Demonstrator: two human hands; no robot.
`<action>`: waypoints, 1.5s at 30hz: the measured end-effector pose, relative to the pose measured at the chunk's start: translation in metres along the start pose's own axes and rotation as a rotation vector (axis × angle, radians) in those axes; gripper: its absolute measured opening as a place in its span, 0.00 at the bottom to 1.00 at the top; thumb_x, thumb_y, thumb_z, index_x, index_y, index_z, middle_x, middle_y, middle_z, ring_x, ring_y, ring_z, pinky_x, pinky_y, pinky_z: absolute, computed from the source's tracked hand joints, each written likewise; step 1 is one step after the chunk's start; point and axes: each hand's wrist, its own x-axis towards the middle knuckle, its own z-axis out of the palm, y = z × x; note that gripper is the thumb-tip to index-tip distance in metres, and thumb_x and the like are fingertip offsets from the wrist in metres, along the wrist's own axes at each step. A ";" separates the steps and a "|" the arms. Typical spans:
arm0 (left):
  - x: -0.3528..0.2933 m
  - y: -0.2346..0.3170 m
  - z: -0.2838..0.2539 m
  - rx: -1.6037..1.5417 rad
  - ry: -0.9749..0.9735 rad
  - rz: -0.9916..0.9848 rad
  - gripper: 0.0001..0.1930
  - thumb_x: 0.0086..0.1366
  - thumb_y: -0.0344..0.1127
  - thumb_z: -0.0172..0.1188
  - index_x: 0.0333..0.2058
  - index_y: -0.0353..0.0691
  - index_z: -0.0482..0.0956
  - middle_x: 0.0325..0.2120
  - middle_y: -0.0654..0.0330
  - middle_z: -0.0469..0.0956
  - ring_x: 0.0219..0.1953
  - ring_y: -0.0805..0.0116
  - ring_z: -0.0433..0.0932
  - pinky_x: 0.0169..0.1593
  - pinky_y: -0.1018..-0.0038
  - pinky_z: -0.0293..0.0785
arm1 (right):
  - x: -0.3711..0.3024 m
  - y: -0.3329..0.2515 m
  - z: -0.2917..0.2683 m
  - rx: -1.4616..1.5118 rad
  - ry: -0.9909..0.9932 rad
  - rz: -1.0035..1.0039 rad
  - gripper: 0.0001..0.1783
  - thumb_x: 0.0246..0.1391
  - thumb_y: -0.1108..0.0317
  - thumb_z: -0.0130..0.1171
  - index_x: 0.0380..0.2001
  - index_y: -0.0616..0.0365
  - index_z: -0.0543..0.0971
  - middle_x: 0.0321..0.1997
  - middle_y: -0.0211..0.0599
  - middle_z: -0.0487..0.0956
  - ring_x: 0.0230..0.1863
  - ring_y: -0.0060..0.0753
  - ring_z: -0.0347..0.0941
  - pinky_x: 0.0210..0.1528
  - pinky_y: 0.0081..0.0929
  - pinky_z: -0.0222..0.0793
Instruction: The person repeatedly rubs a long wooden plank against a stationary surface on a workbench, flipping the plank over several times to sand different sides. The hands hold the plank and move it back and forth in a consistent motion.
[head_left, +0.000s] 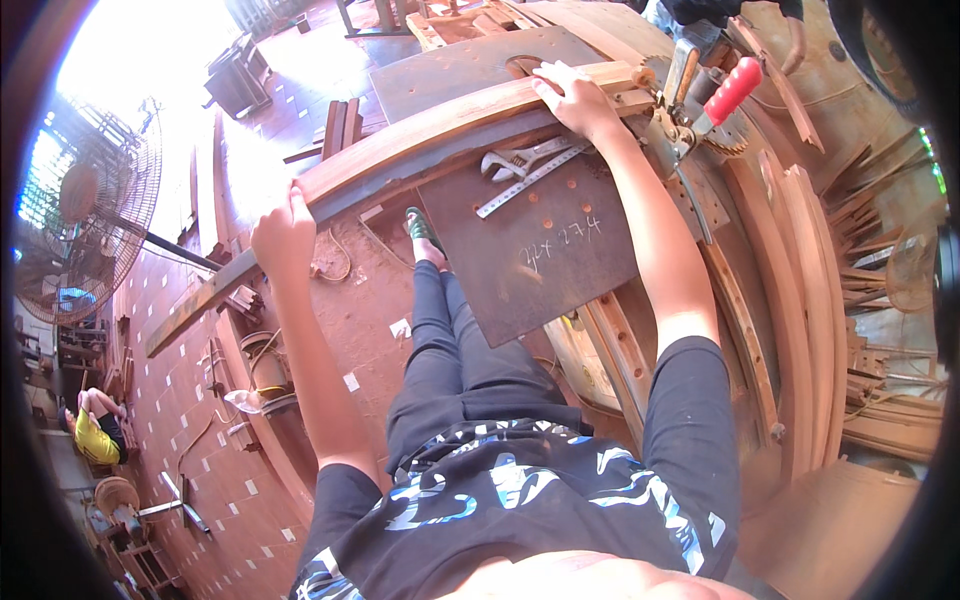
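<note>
A long wooden board [425, 122] lies along a metal fence on the saw table, its right end close to a toothed circular saw blade [728, 132]. My left hand [285, 232] is closed at the board's left end, with its fingers partly hidden. Over the board's right part, my right hand [577, 100] wraps its fingers across the top. A toggle clamp with a red handle [733, 92] stands just right of that hand. On the brown metal plate [560, 265] nearer me rest an adjustable wrench [520, 160] and a steel ruler [530, 182].
Curved timber pieces [800, 320] stand at the right, with more stacked wood behind. A large fan [90, 195] is at the left. Far left, a person in a yellow shirt [97, 428] sits low. Another person's arm [793, 45] shows beyond the clamp.
</note>
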 end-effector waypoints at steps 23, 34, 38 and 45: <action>-0.003 0.007 -0.014 -0.003 -0.041 -0.021 0.21 0.75 0.42 0.50 0.58 0.40 0.83 0.34 0.38 0.85 0.38 0.40 0.87 0.45 0.53 0.81 | 0.035 -0.014 0.009 -0.338 -0.302 -0.080 0.48 0.68 0.24 0.32 0.76 0.46 0.65 0.81 0.37 0.62 0.82 0.40 0.51 0.83 0.47 0.39; -0.003 0.006 -0.012 -0.007 -0.032 -0.050 0.21 0.75 0.43 0.50 0.59 0.42 0.82 0.36 0.39 0.86 0.39 0.39 0.87 0.46 0.52 0.82 | 0.041 -0.017 0.015 -0.239 -0.177 -0.105 0.37 0.73 0.33 0.35 0.63 0.48 0.78 0.70 0.41 0.75 0.74 0.43 0.65 0.78 0.45 0.52; -0.005 0.007 -0.014 -0.001 -0.021 -0.044 0.23 0.75 0.46 0.50 0.58 0.40 0.83 0.37 0.39 0.86 0.40 0.40 0.87 0.48 0.53 0.82 | 0.035 -0.014 0.013 -0.165 -0.106 -0.102 0.34 0.74 0.37 0.37 0.59 0.48 0.82 0.64 0.42 0.80 0.69 0.45 0.71 0.75 0.43 0.58; -0.001 0.004 -0.012 0.000 -0.038 -0.076 0.31 0.74 0.60 0.51 0.57 0.39 0.83 0.35 0.39 0.86 0.39 0.41 0.88 0.47 0.54 0.82 | 0.029 -0.022 0.007 -0.101 -0.079 -0.104 0.29 0.73 0.42 0.47 0.54 0.54 0.84 0.60 0.45 0.82 0.65 0.49 0.74 0.68 0.41 0.67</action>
